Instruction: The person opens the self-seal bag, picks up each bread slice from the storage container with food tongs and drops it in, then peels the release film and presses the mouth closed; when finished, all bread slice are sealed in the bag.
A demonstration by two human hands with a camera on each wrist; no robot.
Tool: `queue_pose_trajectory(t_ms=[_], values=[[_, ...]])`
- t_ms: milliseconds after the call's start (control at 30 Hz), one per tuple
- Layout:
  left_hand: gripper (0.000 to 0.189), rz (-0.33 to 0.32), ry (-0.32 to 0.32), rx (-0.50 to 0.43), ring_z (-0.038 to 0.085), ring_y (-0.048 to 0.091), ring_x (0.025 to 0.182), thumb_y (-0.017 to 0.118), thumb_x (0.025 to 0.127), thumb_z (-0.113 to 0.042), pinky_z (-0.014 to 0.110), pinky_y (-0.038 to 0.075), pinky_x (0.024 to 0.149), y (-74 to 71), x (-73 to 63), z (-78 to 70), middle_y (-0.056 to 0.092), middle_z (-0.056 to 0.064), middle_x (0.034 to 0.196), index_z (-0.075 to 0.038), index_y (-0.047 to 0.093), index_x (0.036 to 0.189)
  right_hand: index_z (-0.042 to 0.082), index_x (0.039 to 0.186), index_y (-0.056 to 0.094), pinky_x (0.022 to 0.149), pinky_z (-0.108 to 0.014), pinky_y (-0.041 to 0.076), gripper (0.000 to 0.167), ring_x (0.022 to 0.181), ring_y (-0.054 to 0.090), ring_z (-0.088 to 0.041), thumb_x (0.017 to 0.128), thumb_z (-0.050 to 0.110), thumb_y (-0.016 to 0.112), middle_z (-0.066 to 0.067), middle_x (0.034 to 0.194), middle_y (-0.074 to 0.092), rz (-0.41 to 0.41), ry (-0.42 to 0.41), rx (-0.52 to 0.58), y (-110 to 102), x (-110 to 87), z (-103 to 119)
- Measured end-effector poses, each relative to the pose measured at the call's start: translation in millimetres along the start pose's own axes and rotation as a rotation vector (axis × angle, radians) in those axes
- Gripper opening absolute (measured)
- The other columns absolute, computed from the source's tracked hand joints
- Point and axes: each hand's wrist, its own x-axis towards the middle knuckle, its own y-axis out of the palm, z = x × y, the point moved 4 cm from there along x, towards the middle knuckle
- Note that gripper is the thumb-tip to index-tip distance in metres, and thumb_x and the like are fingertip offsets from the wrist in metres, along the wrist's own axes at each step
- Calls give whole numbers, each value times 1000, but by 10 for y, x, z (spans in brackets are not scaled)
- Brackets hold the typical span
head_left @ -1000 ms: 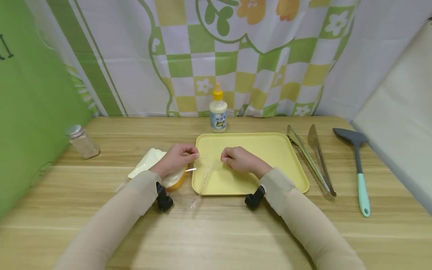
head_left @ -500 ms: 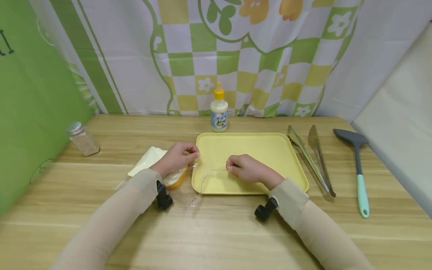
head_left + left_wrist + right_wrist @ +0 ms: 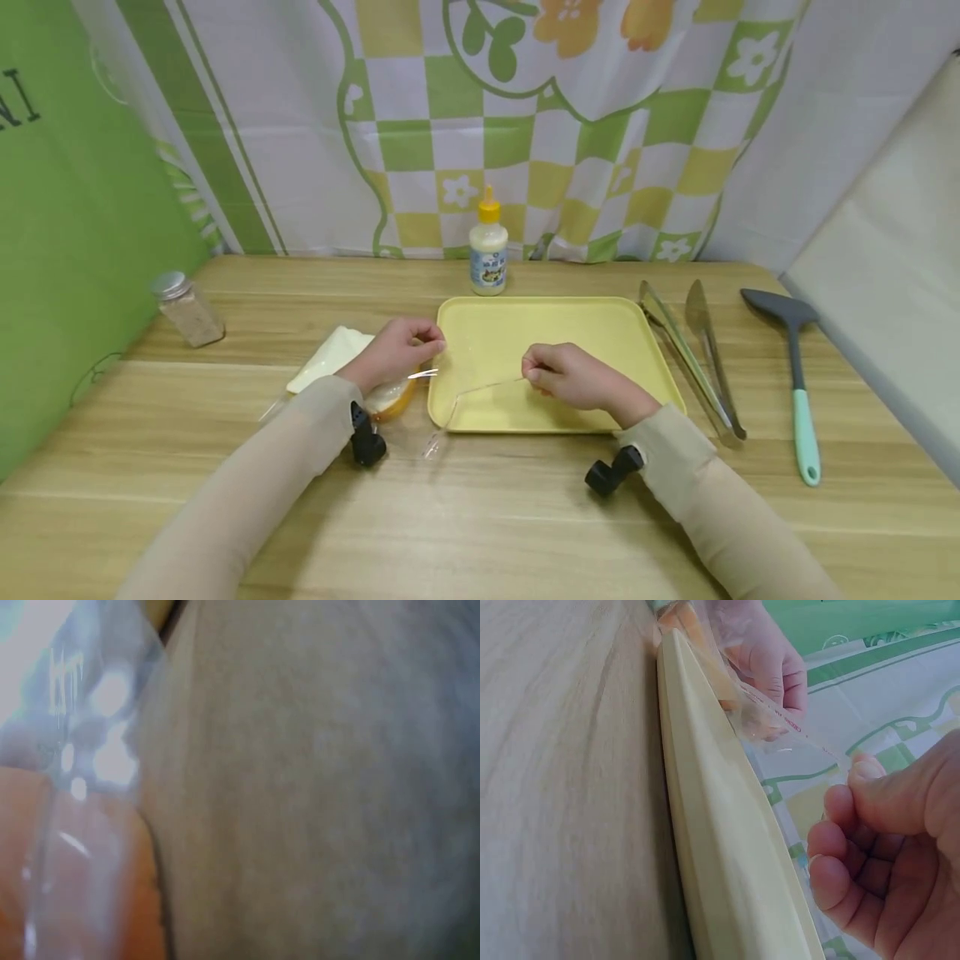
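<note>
Sliced bread in a clear plastic bag lies on the table left of the tray, a pale slice [image 3: 328,360] and an orange-brown crust [image 3: 395,408] showing around my left hand [image 3: 393,350]. That hand pinches the bag's edge between thumb and fingers at the tray's left rim. Over the tray, my right hand [image 3: 566,375] pinches the end of a thin clear plastic strip [image 3: 487,386]. In the right wrist view the strip [image 3: 791,720] carries red print and stretches from the bag to my fingertips. Shiny film [image 3: 112,697] and blurred crust [image 3: 142,892] fill the left wrist view's left side.
A yellow tray [image 3: 600,333] sits mid-table, with a yellow-capped squeeze bottle [image 3: 488,258] behind it. Metal tongs [image 3: 697,367] and a spatula [image 3: 798,375] with a mint handle lie to the right. A silver-lidded jar [image 3: 190,312] stands at the left edge.
My right hand has moved right and slightly toward me, drawing the clear strip out longer and straighter over the tray. The left hand has stayed nearly in place on the bag.
</note>
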Motion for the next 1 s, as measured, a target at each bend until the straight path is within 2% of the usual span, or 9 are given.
queue_pose_trajectory(t_ms=[300,567,733,1000], values=[[12,2,-25,9,19,53,90,57,92,-17,34,45,81,-11,14,30,60,4,94,-8,64,91,0,88,52,50,-23,34,12,54,38,-10,96,5,45,1,65,45,13,29,10,-76,-106,-34],[12,0,-31,13,19,53,89,58,92,-17,34,45,83,-12,22,16,61,5,94,-8,64,91,1,85,51,49,-22,33,11,54,38,-7,95,3,46,2,64,44,-12,8,12,-115,-215,-99],[11,0,-59,-3,19,52,88,58,92,-17,33,44,80,-10,19,22,60,5,94,-8,64,91,1,85,51,50,-21,33,11,55,38,-6,95,1,46,2,64,44,-22,26,9,-130,-281,-142],[11,-5,-39,-19,19,51,85,58,91,-17,32,44,78,-8,5,11,59,5,92,-8,64,90,2,83,50,51,-22,35,12,58,42,-7,94,-2,47,0,66,46,-74,48,36,-203,-424,-170]])
